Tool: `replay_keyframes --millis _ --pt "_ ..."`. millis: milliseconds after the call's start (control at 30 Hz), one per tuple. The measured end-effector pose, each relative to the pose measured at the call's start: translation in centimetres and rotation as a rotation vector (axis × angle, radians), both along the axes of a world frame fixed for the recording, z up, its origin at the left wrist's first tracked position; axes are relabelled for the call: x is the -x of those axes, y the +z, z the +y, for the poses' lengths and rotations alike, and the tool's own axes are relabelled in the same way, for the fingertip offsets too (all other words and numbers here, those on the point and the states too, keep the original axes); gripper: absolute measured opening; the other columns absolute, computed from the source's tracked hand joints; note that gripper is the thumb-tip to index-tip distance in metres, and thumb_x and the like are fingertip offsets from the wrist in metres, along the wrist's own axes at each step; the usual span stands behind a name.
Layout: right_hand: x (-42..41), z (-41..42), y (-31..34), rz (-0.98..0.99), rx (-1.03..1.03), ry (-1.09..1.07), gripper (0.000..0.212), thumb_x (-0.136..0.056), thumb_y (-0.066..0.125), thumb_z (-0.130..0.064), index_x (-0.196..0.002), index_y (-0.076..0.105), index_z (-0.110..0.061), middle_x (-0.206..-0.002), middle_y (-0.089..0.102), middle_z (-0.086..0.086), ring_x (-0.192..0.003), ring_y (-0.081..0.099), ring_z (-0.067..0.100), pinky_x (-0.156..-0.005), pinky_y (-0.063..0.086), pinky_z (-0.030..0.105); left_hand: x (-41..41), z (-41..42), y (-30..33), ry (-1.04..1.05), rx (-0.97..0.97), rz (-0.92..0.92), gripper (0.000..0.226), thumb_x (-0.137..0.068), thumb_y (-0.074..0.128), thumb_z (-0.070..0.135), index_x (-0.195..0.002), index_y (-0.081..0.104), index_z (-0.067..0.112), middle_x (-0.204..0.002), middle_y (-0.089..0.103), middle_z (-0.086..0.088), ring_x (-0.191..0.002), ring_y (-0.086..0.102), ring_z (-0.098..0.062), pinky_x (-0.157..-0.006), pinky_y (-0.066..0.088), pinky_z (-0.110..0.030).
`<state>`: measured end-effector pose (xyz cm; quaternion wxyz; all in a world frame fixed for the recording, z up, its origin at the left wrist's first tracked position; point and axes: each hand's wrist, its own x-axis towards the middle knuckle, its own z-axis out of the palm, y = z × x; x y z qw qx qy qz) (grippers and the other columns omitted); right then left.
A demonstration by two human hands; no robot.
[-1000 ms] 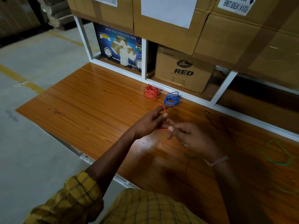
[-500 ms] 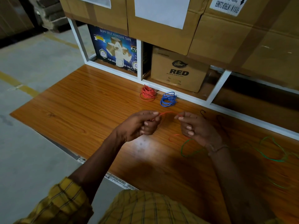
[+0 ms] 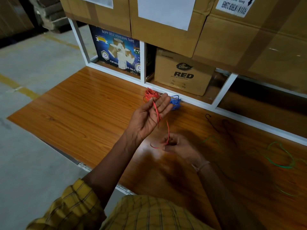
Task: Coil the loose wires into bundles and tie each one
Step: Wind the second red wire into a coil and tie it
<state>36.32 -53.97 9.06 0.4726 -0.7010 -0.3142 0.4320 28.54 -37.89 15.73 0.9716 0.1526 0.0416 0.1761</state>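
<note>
Under the shelf (image 3: 142,63), tape box (image 3: 116,50) beside Dabur carton (image 3: 182,73).

Glossy wood-grain table (image 3: 83,113); matt cardboard boxes (image 3: 182,75); smooth plastic-coated red wire (image 3: 157,112).

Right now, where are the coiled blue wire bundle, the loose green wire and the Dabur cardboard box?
coiled blue wire bundle (image 3: 176,101), head view, right loops.
loose green wire (image 3: 282,165), head view, lower curve.
Dabur cardboard box (image 3: 182,75), head view, printed front.
</note>
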Motion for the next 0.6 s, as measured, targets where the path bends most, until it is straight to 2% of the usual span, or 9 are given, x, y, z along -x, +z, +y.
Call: replay_keyframes --millis 100,167,200,267,367,467,533,567,600 --pt "0.5 -0.6 0.6 0.102 -0.003 -0.059 0.026 -0.09 0.064 0.012 -0.108 0.059 -0.006 -0.092 0.057 0.006 -0.075 0.068 0.02 -0.053 0.054 0.028 -0.6 1.4 -0.3 0.08 -0.113 -0.004 0.032 -0.112 0.034 0.013 -0.107 0.062 -0.001 -0.136 0.062 -0.033 -0.129 0.063 -0.044 -0.118 0.041 -0.054" --pt "0.8 -0.6 1.2 0.123 0.003 -0.053 0.014 -0.099 0.058 0.001 -0.113 0.055 0.0 -0.094 0.06 0.011 -0.07 0.073 0.028 -0.046 0.052 0.029 -1.0 2.1 -1.0 0.169 -0.26 0.055 0.034 -0.114 0.03 0.015 -0.111 0.06 0.0 -0.144 0.056 -0.035 -0.138 0.054 -0.045 -0.123 0.034 -0.055" --pt "0.9 -0.7 1.6 0.112 0.031 -0.03 0.012 -0.103 0.056 -0.006 -0.114 0.055 0.0 -0.092 0.063 0.013 -0.066 0.073 0.029 -0.045 0.05 0.029 -1.2 2.2 -1.4 0.208 -0.344 0.104 0.032 -0.115 0.029 0.016 -0.116 0.057 -0.001 -0.146 0.055 -0.034 -0.139 0.054 -0.044 -0.123 0.035 -0.055" --pt "0.8 -0.9 2.7 0.031 0.112 0.051 0.014 -0.107 0.05 -0.016 -0.116 0.057 -0.008 -0.081 0.067 0.012 -0.054 0.068 0.025 -0.041 0.045 0.025 -1.3 2.1 -2.2 0.265 -0.488 0.202 0.029 -0.115 0.03 0.016 -0.13 0.049 -0.002 -0.147 0.056 -0.03 -0.137 0.057 -0.04 -0.119 0.042 -0.052" --pt "0.1 -1.1 3.7 -0.238 0.138 0.164 0.018 -0.109 0.048 -0.025 -0.115 0.064 -0.019 -0.059 0.064 0.002 -0.042 0.054 0.014 -0.043 0.038 0.023 -1.2 1.9 -3.0 0.231 -0.62 0.273 0.023 -0.115 0.032 0.015 -0.125 0.048 0.002 -0.147 0.057 -0.026 -0.137 0.058 -0.038 -0.113 0.049 -0.045" --pt "-0.6 -1.3 4.5 -0.366 0.113 0.184 0.03 -0.108 0.047 -0.037 -0.112 0.069 -0.017 -0.051 0.056 -0.006 -0.049 0.051 0.006 -0.058 0.042 0.027 -0.8 1.8 -2.6 0.139 -0.567 0.247 0.021 -0.115 0.032 0.016 -0.113 0.05 0.005 -0.144 0.057 -0.032 -0.135 0.057 -0.047 -0.11 0.05 -0.05" --pt "-0.7 -1.3 4.9 -0.405 0.129 0.17 0.036 -0.108 0.045 -0.042 -0.108 0.072 -0.019 -0.052 0.058 -0.017 -0.053 0.054 -0.004 -0.063 0.043 0.021 -0.6 1.6 -1.9 0.099 -0.499 0.237 0.04 -0.115 0.029 0.017 -0.1 0.065 0.005 -0.14 0.059 -0.035 -0.132 0.059 -0.046 -0.109 0.051 -0.052" --pt "-0.7 -1.3 5.1 -0.44 0.137 0.167 0.035 -0.108 0.045 -0.04 -0.108 0.073 -0.02 -0.057 0.062 -0.023 -0.059 0.058 -0.008 -0.066 0.045 0.018 -0.7 1.5 -1.7 0.079 -0.472 0.234 0.049 -0.116 0.028 0.017 -0.098 0.071 0.005 -0.139 0.059 -0.036 -0.131 0.059 -0.046 -0.11 0.051 -0.052" --pt "-0.7 -1.3 5.2 -0.511 0.145 0.178 0.033 -0.108 0.046 -0.036 -0.108 0.074 -0.019 -0.068 0.07 -0.023 -0.069 0.064 -0.006 -0.071 0.049 0.022 -0.8 1.6 -1.7 0.051 -0.442 0.226 0.051 -0.116 0.026 0.018 -0.104 0.072 -0.001 -0.139 0.059 -0.036 -0.131 0.059 -0.045 -0.11 0.05 -0.052"
